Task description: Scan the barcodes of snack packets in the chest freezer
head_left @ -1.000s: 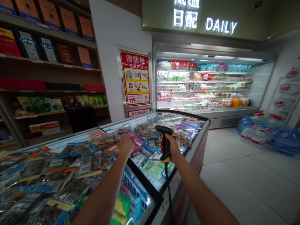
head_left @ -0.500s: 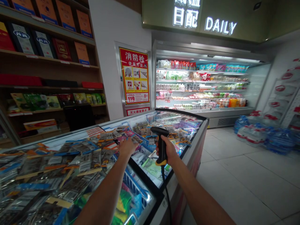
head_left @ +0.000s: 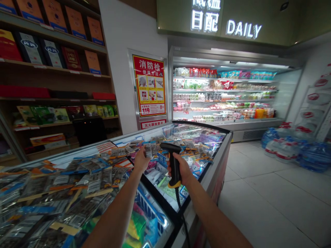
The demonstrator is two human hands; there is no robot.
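My right hand (head_left: 182, 168) is wrapped round the grip of a black and yellow barcode scanner (head_left: 174, 165), its cable hanging down over the freezer edge. To the left of it, my left hand (head_left: 141, 160) pinches a small clear packet (head_left: 150, 150) with a blue top and a barcode label. The packet is raised in front of the scanner's head, a little apart from it. Many similar packets (head_left: 95, 179) with orange and blue tops lie heaped on the glass lid of a chest freezer (head_left: 219, 160). My left fingertips are partly hidden.
Through the glass, a blue basket (head_left: 147, 203) and coloured bags show inside the freezer. Shelves of boxes (head_left: 73, 22) stand at the left. A lit refrigerated display (head_left: 224, 89) is behind, and large water bottles (head_left: 314, 155) stand on the right floor.
My left hand has lifted a blue-topped packet from the heap, and its barcode label now shows. My right hand has shifted slightly left and down with the scanner.
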